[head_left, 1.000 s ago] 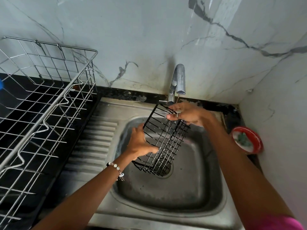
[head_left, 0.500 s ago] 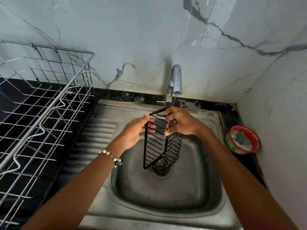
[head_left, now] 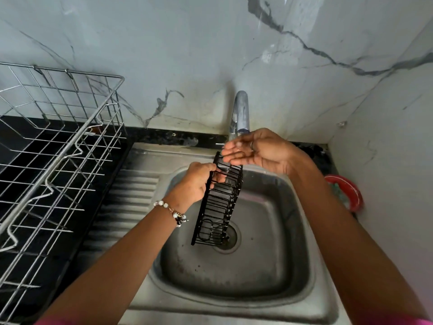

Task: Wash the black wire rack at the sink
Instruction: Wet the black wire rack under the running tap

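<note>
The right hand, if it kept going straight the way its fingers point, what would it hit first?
Probably the top edge of the black wire rack: the right hand points left, fingertips just above it. Depth is unclear.

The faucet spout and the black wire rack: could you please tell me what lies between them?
In the head view, the right hand, palm up and fingers straight, lies under the faucet spout and above the black wire rack, which the left hand grips.

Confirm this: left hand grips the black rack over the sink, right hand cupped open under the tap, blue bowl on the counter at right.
Wrong on one point: the bowl is red, as the head view shows. The left hand grips the rack over the sink, and the right hand is open under the tap.
</note>
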Action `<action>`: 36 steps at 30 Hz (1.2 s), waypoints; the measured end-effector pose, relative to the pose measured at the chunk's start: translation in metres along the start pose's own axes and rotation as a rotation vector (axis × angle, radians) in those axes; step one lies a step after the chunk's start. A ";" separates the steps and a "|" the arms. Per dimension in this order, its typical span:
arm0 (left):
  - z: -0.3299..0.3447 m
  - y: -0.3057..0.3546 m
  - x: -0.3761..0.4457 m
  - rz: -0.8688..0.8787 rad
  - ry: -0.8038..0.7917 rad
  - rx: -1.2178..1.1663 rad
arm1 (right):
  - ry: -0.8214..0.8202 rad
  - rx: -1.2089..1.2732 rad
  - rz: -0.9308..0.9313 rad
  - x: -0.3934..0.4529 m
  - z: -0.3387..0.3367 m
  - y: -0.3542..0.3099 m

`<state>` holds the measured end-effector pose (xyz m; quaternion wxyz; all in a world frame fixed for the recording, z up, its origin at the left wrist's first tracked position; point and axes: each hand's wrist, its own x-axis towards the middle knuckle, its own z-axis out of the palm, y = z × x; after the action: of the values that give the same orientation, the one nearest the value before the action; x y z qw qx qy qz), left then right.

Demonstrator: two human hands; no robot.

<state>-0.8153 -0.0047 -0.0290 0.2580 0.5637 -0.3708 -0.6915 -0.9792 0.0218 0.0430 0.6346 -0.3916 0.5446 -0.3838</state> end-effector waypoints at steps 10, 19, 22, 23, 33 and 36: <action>-0.004 0.009 -0.003 -0.126 -0.043 -0.079 | 0.133 0.047 0.079 0.015 0.013 -0.012; -0.009 0.015 -0.015 -0.179 -0.056 -0.066 | 0.193 0.093 0.090 0.018 0.006 -0.002; -0.012 0.017 -0.018 -0.182 -0.065 -0.036 | 0.167 0.117 0.090 0.018 0.002 -0.003; -0.012 0.017 -0.019 -0.186 -0.059 -0.017 | 0.130 0.146 0.098 0.018 0.003 -0.004; -0.015 0.012 -0.023 -0.180 -0.056 -0.080 | 0.225 -0.018 0.150 0.020 0.006 -0.003; -0.016 0.012 -0.020 -0.169 -0.049 -0.083 | 0.161 0.057 0.143 0.022 0.008 -0.003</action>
<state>-0.7964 0.0002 -0.0089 0.2127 0.5647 -0.2995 -0.7391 -0.9690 0.0008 0.0378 0.6256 -0.3015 0.6089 -0.3833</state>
